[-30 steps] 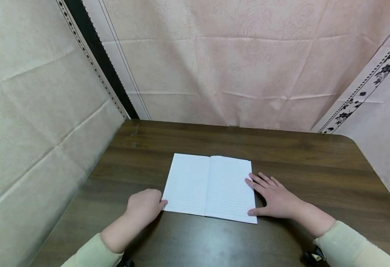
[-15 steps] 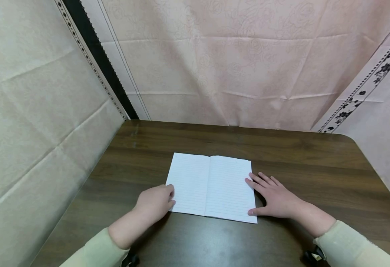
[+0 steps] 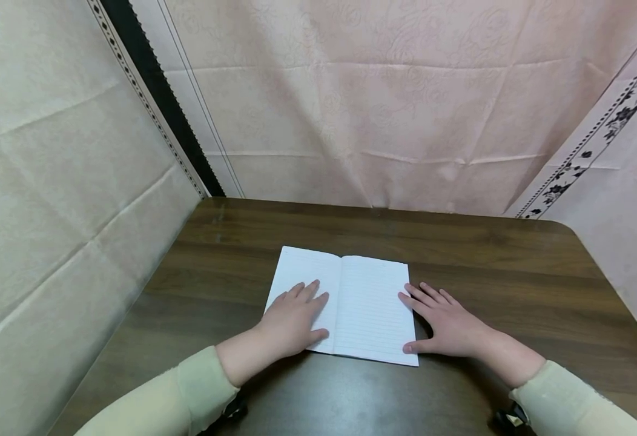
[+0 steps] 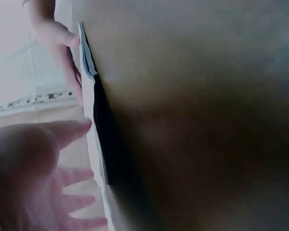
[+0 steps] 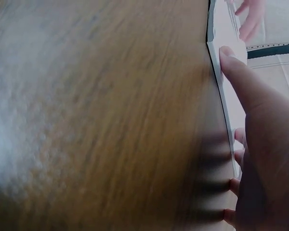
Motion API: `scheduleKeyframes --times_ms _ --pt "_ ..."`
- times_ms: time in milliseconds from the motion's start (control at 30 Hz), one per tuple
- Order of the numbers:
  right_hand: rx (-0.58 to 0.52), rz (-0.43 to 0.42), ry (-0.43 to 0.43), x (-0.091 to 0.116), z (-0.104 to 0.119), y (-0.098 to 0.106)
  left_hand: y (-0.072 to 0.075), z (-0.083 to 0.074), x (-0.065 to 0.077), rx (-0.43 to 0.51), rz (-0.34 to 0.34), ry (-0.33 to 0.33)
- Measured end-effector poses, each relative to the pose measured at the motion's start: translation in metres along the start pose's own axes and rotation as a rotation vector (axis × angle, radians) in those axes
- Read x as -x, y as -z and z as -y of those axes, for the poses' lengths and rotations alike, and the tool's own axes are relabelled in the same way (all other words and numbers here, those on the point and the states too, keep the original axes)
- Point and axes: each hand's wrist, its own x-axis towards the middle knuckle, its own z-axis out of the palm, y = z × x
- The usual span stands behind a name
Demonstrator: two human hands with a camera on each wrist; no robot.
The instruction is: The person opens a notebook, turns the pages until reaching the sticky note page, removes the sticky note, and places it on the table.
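Observation:
A lined notebook [image 3: 373, 309] lies spread at its middle fold on the wooden table, its pages bare of writing as far as I can see. My left hand [image 3: 293, 318] rests on the left page, fingers straight and spread, thumb pointing toward the fold. On the right edge, my right hand [image 3: 449, 324] keeps its thumb and fingertips on the page, with the other fingers reaching onto the table. In the left wrist view the left thumb [image 4: 74, 131] touches the page edge. The right thumb [image 5: 241, 77] presses the notebook's edge in the right wrist view.
The brown wooden table [image 3: 487, 260] extends around the notebook on all sides. A pale pink cloth [image 3: 351, 121] hangs behind it, with a cream cloth [image 3: 68, 181] on the left. Dark bands are strapped at both wrists.
My left hand has gone from the notebook's left edge, fingers curled, to lying spread on the left page. My right hand stays in place.

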Motion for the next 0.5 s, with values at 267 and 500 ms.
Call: scheduleKeyframes --times_ms 267,500 --pt "-0.008 -0.009 0.002 0.000 0.000 -0.003 -0.008 -0.014 -0.010 0.092 0.163 0.117" --pt "-0.005 -0.032 -0.008 0.002 0.000 -0.002 -0.007 -0.017 -0.014 0.088 0.174 0.129"
